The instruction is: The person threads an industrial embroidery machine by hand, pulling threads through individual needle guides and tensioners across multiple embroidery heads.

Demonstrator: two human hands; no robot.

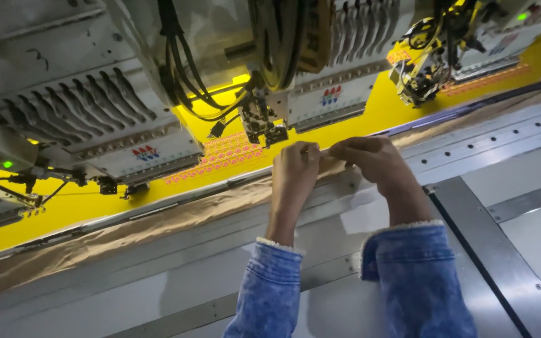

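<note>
A strip of brown backing paper (158,222) runs along the near edge of a bright yellow fabric (370,112) stretched under a multi-head embroidery machine. The left hand (295,169) and right hand (367,156) meet over this strip, fingers (311,150) of both curled tight and pinching its edge between them, thumbs nearly touching. Both wrists wear frayed blue denim sleeves (417,275). Just beyond the fingers, an embroidery head (264,119) hangs over a band of pink and orange stitched pattern (226,153) on the yellow cloth. Below the hands lies the grey metal bench (521,163), with dark rails crossing it.
</note>
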